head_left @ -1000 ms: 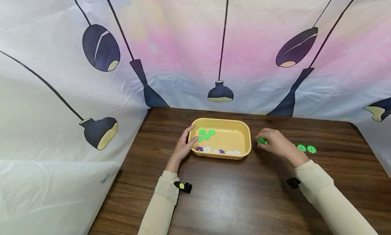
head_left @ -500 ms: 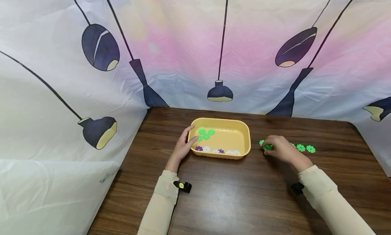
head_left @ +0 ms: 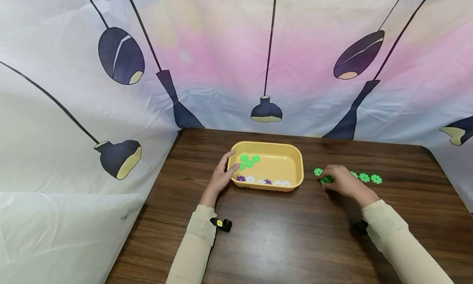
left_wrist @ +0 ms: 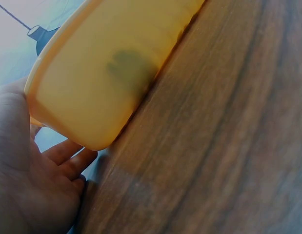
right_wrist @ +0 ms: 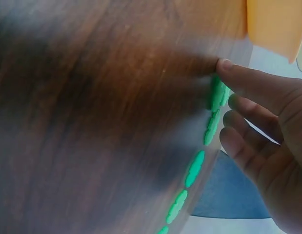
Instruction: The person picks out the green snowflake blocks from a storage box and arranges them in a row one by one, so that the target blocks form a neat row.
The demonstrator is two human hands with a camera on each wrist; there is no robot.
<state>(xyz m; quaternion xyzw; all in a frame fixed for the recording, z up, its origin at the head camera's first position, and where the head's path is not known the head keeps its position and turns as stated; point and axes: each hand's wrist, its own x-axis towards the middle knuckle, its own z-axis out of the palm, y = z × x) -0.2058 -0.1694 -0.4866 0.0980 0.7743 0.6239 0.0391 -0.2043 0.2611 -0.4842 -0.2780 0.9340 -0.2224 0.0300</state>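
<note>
Right hand point(head_left: 344, 181) rightward, disc point(head_left: 327, 179) in grip

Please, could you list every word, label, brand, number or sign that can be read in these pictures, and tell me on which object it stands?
There is no readable text in any view.
Yellow patch on the left wrist's black band: any marking is too small to read.
Grey mark on the white cloth: too unclear.
Yellow tray and green pieces: no lettering visible.
</note>
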